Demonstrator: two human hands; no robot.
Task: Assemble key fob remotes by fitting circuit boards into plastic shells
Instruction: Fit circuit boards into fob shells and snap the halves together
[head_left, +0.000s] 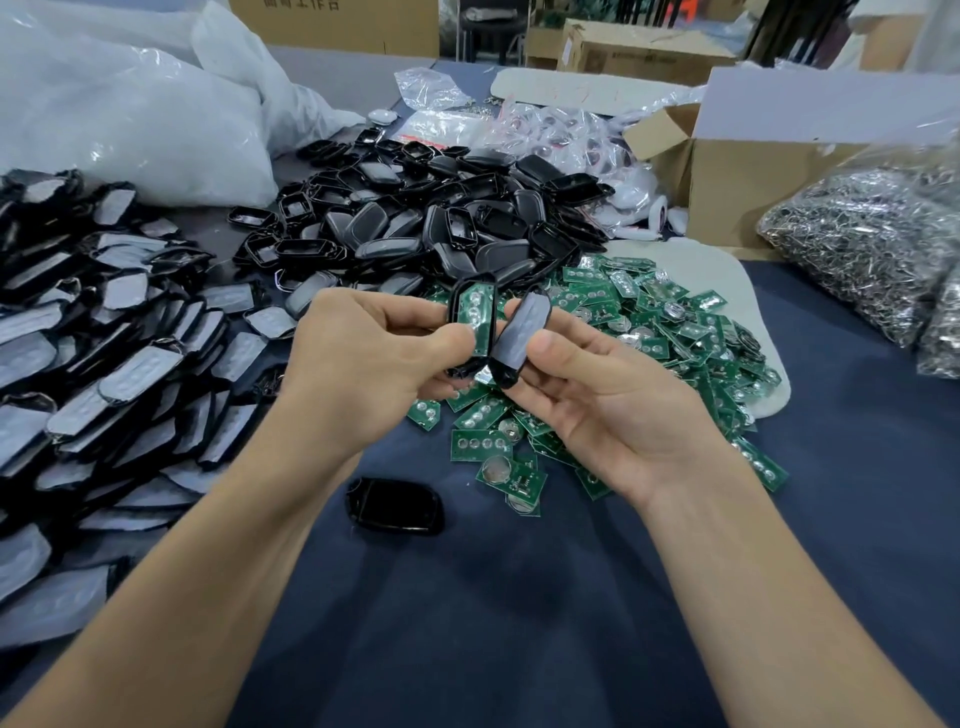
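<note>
My left hand pinched a black shell with a green board seated in it, thumb curled over its lower part. My right hand gripped a grey-faced cover between thumb and fingers, tilted, its lower end touching the shell. Both hung above the board pile; a lone shell lay on the table.

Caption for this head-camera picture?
Left hand holds a shell with green board inside; right hand holds a cover beside it.
</note>
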